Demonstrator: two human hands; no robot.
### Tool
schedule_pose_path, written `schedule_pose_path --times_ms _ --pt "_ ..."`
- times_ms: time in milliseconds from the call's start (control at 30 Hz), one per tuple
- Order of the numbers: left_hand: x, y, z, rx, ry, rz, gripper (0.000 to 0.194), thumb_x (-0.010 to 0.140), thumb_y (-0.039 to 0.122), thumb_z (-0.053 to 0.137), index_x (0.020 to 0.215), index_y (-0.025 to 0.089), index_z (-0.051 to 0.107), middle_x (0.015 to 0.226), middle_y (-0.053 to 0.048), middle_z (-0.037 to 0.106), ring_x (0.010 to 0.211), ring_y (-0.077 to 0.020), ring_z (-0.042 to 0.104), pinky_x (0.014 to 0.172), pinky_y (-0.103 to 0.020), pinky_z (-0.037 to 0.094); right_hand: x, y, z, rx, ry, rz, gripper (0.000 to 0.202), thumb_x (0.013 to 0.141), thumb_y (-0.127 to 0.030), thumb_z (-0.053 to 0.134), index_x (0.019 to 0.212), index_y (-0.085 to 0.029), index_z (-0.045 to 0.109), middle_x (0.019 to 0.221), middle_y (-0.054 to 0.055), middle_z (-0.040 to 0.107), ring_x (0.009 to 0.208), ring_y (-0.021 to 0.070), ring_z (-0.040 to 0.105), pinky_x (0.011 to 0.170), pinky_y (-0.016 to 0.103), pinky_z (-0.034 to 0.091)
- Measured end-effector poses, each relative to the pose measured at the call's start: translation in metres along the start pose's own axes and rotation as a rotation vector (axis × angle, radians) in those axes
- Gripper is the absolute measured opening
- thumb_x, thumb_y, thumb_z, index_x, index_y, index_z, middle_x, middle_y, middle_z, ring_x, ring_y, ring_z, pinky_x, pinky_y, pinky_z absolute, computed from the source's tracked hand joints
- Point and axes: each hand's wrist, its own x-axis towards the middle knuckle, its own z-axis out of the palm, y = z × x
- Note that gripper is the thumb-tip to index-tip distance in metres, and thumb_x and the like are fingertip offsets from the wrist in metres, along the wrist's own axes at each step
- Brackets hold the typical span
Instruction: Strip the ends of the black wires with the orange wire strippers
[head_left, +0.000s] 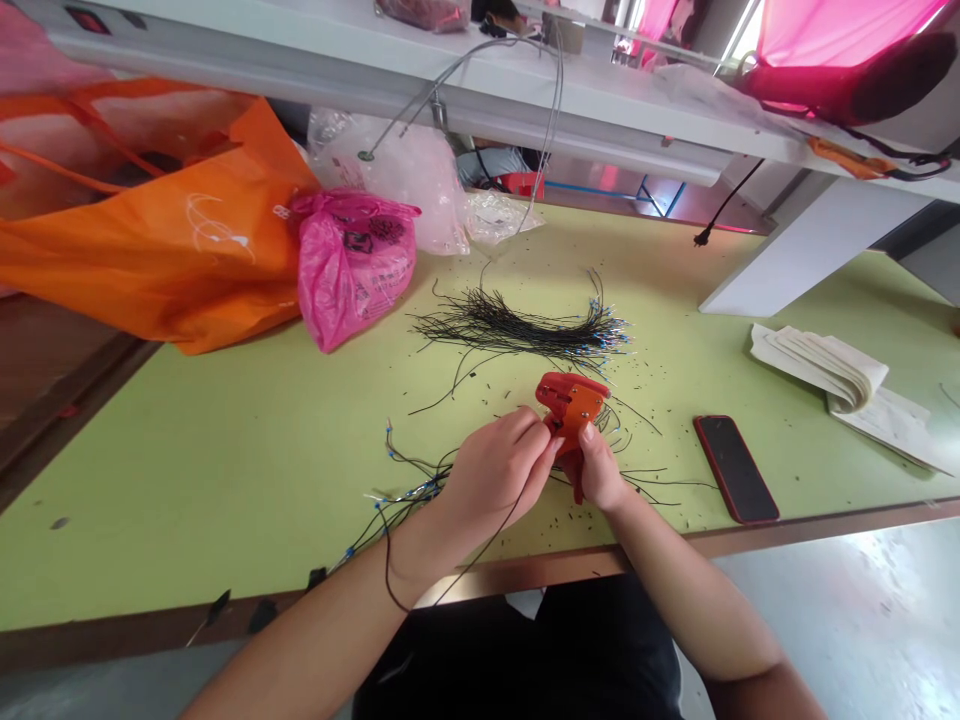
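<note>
My right hand [600, 468] is wrapped round a red and orange wire stripper [576, 408], its head pointing away from me. Fingers of my left hand [499, 465] pinch a thin black wire [491, 540] at the tool's left side. From the pinch the wire loops down past the table edge and back over my left wrist. Whether its tip sits inside the jaws is hidden by my fingers. Under and left of my hands lie more black wires with blue and bare ends [409, 495]. Beyond the tool rests a large bundle of black wires [517, 325], blue ends toward the right.
A red-edged phone [736, 470] and folded paper [821, 365] lie on the right. An orange bag [165, 240], a pink plastic bag [358, 265] and clear bags [397, 180] stand back left. A white shelf [630, 110] spans the back; dark scraps dot the green table [247, 450].
</note>
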Motion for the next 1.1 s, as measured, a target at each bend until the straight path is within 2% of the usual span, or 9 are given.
schedule_pose_path --times_ms 133,300,600,833,1100 --pt "0.0005 -0.0005 0.0008 -0.014 -0.002 -0.004 0.031 0.103 0.019 0.04 0.075 0.02 0.052 0.073 -0.002 0.055 0.059 -0.0143 0.049 0.054 -0.027 0.038 -0.0015 -0.0024 0.002 -0.043 -0.025 0.009 0.055 0.086 -0.076 0.059 0.082 -0.021 0.065 0.052 -0.002 0.05 0.05 0.0182 0.053 0.047 0.031 0.051" --pt "0.0007 -0.0002 0.0021 -0.036 0.006 -0.006 0.03 0.104 0.02 0.039 0.077 0.019 0.053 0.074 -0.002 0.056 0.06 -0.014 0.05 0.054 -0.027 0.039 -0.0017 -0.0005 0.0001 -0.118 -0.029 -0.002 0.056 0.087 -0.077 0.056 0.087 -0.022 0.066 0.065 0.003 0.064 0.066 0.0229 0.064 0.056 0.034 0.057" --pt "0.0013 -0.0001 0.0025 -0.052 0.005 -0.002 0.027 0.104 0.019 0.039 0.081 0.019 0.055 0.077 -0.003 0.059 0.063 -0.0145 0.053 0.056 -0.027 0.041 -0.0023 0.0006 0.0001 -0.103 -0.056 0.054 0.057 0.086 -0.078 0.055 0.081 -0.022 0.063 0.057 0.001 0.06 0.049 0.0183 0.057 0.046 0.032 0.054" --pt "-0.0002 0.0005 0.0029 -0.052 0.005 0.006 0.029 0.104 0.019 0.04 0.078 0.019 0.053 0.075 -0.002 0.058 0.061 -0.0141 0.051 0.055 -0.028 0.039 -0.0011 -0.0018 0.0008 -0.107 -0.054 0.059 0.058 0.083 -0.079 0.058 0.082 -0.022 0.063 0.062 0.003 0.063 0.056 0.02 0.061 0.051 0.033 0.057" --pt "0.0018 0.0009 0.0013 -0.084 0.005 0.007 0.029 0.104 0.018 0.04 0.078 0.019 0.053 0.077 -0.003 0.059 0.062 -0.0143 0.053 0.056 -0.028 0.041 -0.0028 -0.003 0.0044 -0.108 -0.023 0.055 0.057 0.083 -0.079 0.059 0.076 -0.023 0.057 0.051 -0.001 0.058 0.043 0.0169 0.055 0.041 0.031 0.053"
